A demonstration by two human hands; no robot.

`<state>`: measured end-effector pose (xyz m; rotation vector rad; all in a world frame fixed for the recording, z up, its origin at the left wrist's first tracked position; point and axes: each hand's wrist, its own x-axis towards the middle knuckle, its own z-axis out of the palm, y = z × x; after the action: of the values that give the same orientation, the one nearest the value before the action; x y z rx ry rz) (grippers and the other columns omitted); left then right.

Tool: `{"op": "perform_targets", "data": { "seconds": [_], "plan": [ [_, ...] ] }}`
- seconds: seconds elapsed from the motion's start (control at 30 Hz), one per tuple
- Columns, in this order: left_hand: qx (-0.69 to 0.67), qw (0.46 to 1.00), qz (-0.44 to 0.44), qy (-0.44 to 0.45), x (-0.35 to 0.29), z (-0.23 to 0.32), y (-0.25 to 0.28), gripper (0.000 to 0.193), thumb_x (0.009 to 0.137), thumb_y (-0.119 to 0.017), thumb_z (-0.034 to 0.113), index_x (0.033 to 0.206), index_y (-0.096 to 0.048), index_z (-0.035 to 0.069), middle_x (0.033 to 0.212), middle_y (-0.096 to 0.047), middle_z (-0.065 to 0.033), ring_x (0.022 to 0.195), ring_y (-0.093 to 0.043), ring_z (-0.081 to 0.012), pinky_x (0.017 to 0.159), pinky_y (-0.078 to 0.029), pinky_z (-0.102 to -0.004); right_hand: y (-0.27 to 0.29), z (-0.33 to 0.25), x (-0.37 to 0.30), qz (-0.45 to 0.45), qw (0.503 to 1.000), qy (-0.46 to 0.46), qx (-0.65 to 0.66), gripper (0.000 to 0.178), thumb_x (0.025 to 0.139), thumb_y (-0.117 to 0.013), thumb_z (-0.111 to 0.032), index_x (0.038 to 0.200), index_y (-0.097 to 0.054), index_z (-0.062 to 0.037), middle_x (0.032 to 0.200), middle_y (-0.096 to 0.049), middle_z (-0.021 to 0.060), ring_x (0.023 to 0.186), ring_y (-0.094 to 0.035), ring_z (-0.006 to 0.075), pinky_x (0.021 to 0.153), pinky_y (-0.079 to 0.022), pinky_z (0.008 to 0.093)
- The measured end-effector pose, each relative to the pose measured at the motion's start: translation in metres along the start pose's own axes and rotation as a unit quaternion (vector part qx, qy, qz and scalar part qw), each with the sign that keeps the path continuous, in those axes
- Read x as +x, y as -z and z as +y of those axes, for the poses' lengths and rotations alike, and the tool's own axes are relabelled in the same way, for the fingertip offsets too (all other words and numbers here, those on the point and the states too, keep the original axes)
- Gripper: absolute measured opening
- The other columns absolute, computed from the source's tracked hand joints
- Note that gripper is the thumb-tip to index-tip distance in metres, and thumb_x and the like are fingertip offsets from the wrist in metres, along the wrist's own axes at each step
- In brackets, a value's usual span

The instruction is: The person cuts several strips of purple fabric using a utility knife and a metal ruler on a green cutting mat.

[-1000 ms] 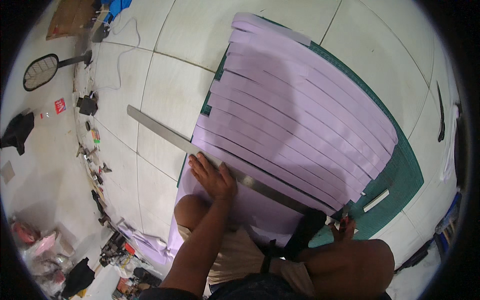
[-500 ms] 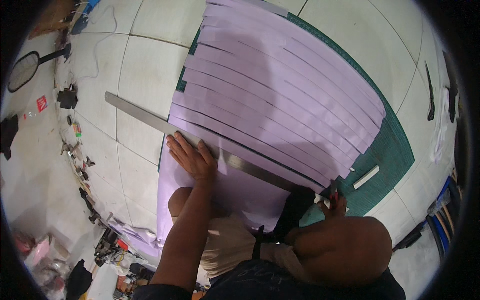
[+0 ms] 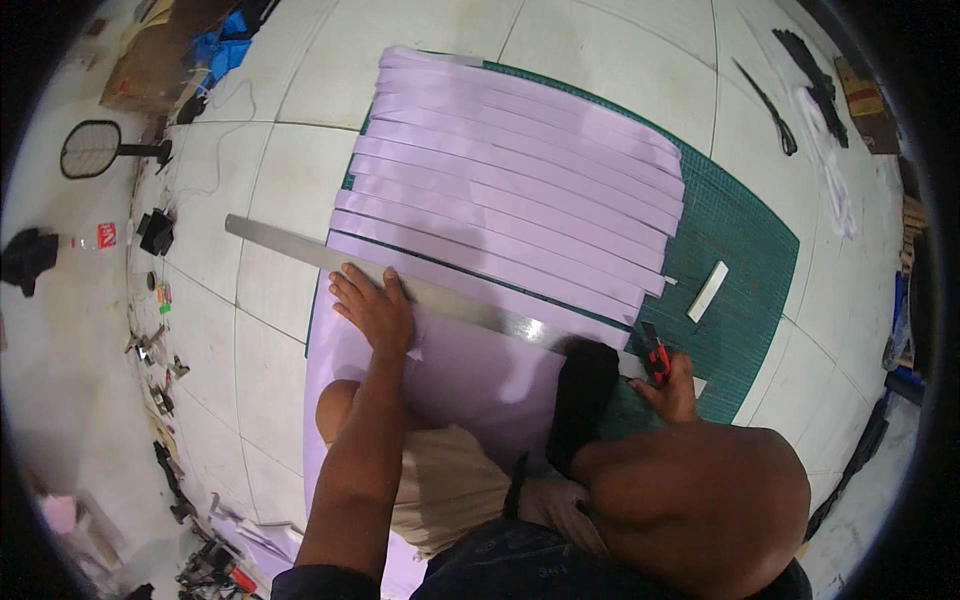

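A long steel ruler [image 3: 440, 297] lies slantwise across the lilac sheet [image 3: 480, 380], running from far left to near right. At its right end stands a red-and-black cutter [image 3: 655, 358], tilted.

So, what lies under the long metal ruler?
Under the metal ruler lies the lilac sheet, which rests on the green cutting mat. The left hand presses the ruler down. Its left end lies over floor tile. Any cut line beneath it is covered.

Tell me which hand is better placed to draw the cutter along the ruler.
Right. The right hand already grips the red cutter at the steel ruler's end; the left hand is pressing that ruler onto the lilac sheet.
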<state>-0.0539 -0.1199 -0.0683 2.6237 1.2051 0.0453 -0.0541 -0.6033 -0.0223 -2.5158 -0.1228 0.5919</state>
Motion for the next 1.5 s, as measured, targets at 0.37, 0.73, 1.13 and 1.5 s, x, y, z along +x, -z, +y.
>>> {"op": "perform_targets", "data": {
  "seconds": [0.37, 0.73, 1.13, 1.5],
  "plan": [
    [0.014, 0.982, -0.186, -0.002, -0.012, -0.018, 0.062, 0.114, 0.072, -0.080, 0.055, 0.153, -0.017, 0.005, 0.161, -0.012, -0.0257, 0.149, -0.011, -0.0428, 0.116, -0.015, -0.0643, 0.003, 0.003, -0.013, 0.067, 0.991, 0.091, -0.066, 0.054, 0.066, -0.088, -0.021, 0.106, -0.057, -0.0018, 0.099, -0.056, 0.0183, 0.094, -0.055, 0.0368, 0.081, -0.045, 0.0463],
    [0.009, 0.982, -0.185, -0.018, -0.016, -0.022, 0.058, 0.133, 0.060, -0.083, 0.065, 0.155, -0.011, 0.006, 0.160, -0.006, -0.0293, 0.149, -0.006, -0.0459, 0.113, -0.015, -0.0691, -0.006, 0.019, -0.011, 0.084, 0.990, 0.064, -0.093, 0.057, 0.063, -0.090, -0.025, 0.105, -0.056, -0.0040, 0.096, -0.058, 0.0182, 0.092, -0.055, 0.0375, 0.080, -0.045, 0.0458],
    [0.023, 0.979, -0.192, -0.060, -0.003, -0.021, 0.079, 0.119, 0.065, -0.081, 0.063, 0.154, -0.024, 0.009, 0.158, -0.017, -0.0267, 0.147, -0.015, -0.0432, 0.109, -0.025, -0.0687, -0.017, 0.029, -0.002, 0.066, 0.993, -0.025, -0.093, 0.062, 0.061, -0.093, -0.026, 0.105, -0.054, -0.0058, 0.099, -0.064, 0.0189, 0.095, -0.063, 0.0377, 0.082, -0.049, 0.0458],
    [-0.025, 0.978, -0.159, -0.136, 0.024, -0.041, 0.085, 0.100, 0.074, -0.077, 0.057, 0.146, -0.037, 0.000, 0.145, -0.038, -0.0275, 0.132, -0.042, -0.0419, 0.104, -0.044, -0.0499, -0.011, -0.010, -0.013, 0.085, 0.985, -0.085, -0.123, 0.049, 0.069, -0.086, -0.019, 0.103, -0.054, -0.0068, 0.101, -0.065, 0.0198, 0.101, -0.063, 0.0410, 0.081, -0.049, 0.0488]
  ]
}}
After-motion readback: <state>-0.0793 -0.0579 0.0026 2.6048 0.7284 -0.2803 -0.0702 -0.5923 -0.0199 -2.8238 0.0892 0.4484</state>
